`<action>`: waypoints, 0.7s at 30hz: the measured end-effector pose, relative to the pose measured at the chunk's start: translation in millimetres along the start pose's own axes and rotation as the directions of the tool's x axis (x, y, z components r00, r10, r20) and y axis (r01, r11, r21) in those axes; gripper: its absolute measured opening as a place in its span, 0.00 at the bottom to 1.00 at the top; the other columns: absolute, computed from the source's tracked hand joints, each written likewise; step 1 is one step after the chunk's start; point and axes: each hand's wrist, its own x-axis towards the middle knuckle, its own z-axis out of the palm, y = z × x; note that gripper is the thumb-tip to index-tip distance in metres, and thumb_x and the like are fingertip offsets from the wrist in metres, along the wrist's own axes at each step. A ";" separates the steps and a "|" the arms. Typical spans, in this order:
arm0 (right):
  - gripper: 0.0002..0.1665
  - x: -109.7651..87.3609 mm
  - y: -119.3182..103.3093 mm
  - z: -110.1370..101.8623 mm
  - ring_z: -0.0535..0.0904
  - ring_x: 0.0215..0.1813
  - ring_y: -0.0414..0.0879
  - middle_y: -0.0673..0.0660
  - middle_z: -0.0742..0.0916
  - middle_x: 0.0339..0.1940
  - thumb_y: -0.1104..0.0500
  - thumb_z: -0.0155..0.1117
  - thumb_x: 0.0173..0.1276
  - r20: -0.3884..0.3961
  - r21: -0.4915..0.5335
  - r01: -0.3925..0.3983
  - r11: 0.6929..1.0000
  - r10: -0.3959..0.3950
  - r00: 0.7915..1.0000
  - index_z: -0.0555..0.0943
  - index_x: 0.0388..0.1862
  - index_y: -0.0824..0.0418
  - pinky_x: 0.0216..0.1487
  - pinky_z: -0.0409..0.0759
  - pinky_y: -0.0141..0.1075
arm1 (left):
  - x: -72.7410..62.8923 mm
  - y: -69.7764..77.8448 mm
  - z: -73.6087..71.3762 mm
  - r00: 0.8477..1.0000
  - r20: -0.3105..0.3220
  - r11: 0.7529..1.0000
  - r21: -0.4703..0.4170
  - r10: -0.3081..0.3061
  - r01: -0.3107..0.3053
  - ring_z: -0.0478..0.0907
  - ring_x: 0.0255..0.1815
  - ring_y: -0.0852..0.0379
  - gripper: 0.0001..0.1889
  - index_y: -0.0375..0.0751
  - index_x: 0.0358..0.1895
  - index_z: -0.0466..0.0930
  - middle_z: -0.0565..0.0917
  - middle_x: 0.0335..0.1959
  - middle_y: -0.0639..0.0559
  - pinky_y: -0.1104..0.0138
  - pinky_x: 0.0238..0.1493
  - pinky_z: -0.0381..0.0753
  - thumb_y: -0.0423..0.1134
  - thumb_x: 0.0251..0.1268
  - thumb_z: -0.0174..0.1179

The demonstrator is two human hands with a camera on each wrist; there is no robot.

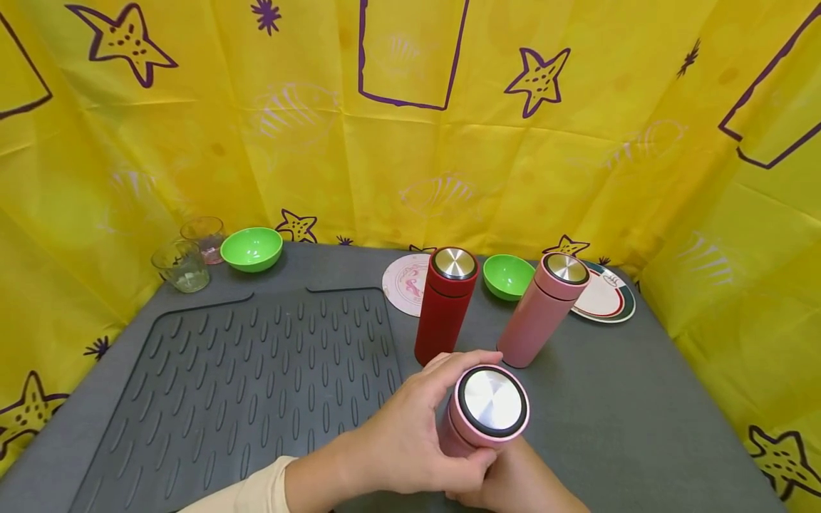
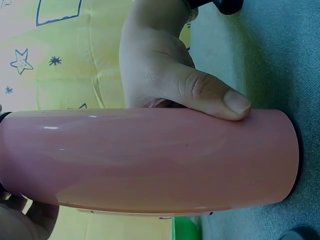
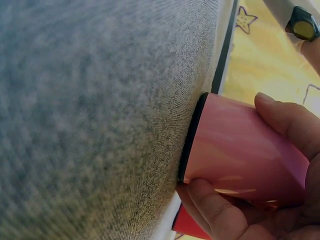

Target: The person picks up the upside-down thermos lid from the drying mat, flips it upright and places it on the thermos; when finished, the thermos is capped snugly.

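Observation:
A pink thermos [image 1: 492, 402] with a silver-topped lid stands near the front of the table, between both hands. My left hand [image 1: 417, 427] grips it around the lid end, thumb on the near side and fingers over the far side. Lower down, my right hand [image 3: 280, 200] holds the body close to the black base; in the head view the left hand and lid mostly cover it. In the left wrist view, the right thumb lies along the pink wall. The base is at the grey tabletop. Just behind stand a red thermos [image 1: 447, 306] and a second pink thermos [image 1: 541, 313].
A dark ridged mat [image 1: 269, 377] covers the left of the table. Two clear glasses [image 1: 186, 269] and a green bowl [image 1: 252, 251] stand back left. Behind the thermoses are another green bowl [image 1: 507, 276], a pink-patterned disc [image 1: 400, 285] and a dark-rimmed plate [image 1: 606, 292]. Yellow curtains [image 1: 410, 157] enclose the table.

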 end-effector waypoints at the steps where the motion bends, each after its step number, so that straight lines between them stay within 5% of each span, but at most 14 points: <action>1: 0.41 0.3 -0.1 0.2 0.78 0.45 0.41 0.48 0.82 0.48 0.64 0.80 0.47 -0.007 -0.010 0.008 1.000 -0.008 1.000 0.71 0.60 0.55 0.46 0.79 0.36 | -0.6 0.8 0.3 1.000 0.003 0.999 -0.022 -0.031 0.031 0.70 0.60 0.61 0.47 0.57 0.71 0.61 0.73 0.59 0.60 0.63 0.59 0.73 0.36 0.45 0.75; 6: 0.40 3.1 -0.4 1.5 0.76 0.43 0.39 0.45 0.80 0.45 0.60 0.82 0.45 -0.013 -0.095 -0.018 0.995 0.017 1.000 0.71 0.56 0.58 0.41 0.79 0.35 | -2.7 0.9 5.0 0.990 -0.065 0.990 -0.067 -0.126 0.122 0.71 0.58 0.60 0.46 0.55 0.66 0.61 0.72 0.56 0.59 0.63 0.58 0.72 0.41 0.42 0.80; 11: 0.42 1.4 -0.2 -0.4 0.78 0.46 0.43 0.48 0.81 0.49 0.59 0.82 0.48 0.031 0.064 -0.048 0.997 0.046 0.998 0.69 0.61 0.52 0.47 0.79 0.37 | -1.8 -7.0 3.8 0.994 -0.113 1.000 0.016 0.006 -0.004 0.74 0.53 0.61 0.37 0.46 0.59 0.70 0.77 0.52 0.58 0.64 0.54 0.75 0.38 0.42 0.80; 17: 0.41 -1.0 -1.1 -3.3 0.79 0.46 0.45 0.49 0.82 0.49 0.59 0.81 0.50 0.057 0.133 -0.067 0.989 0.060 0.997 0.70 0.61 0.53 0.50 0.78 0.37 | 0.7 -13.5 -4.7 0.996 -0.017 0.996 0.005 0.089 -0.089 0.72 0.57 0.60 0.40 0.43 0.66 0.70 0.78 0.56 0.55 0.63 0.56 0.75 0.36 0.45 0.77; 21: 0.41 -0.8 -2.2 -4.0 0.78 0.47 0.45 0.48 0.82 0.50 0.58 0.80 0.51 0.066 0.131 -0.139 0.982 0.131 0.989 0.70 0.62 0.50 0.50 0.78 0.36 | 0.9 -10.3 -7.3 0.998 0.054 0.999 -0.046 0.015 -0.012 0.70 0.61 0.60 0.45 0.52 0.70 0.61 0.73 0.61 0.59 0.61 0.60 0.71 0.37 0.46 0.76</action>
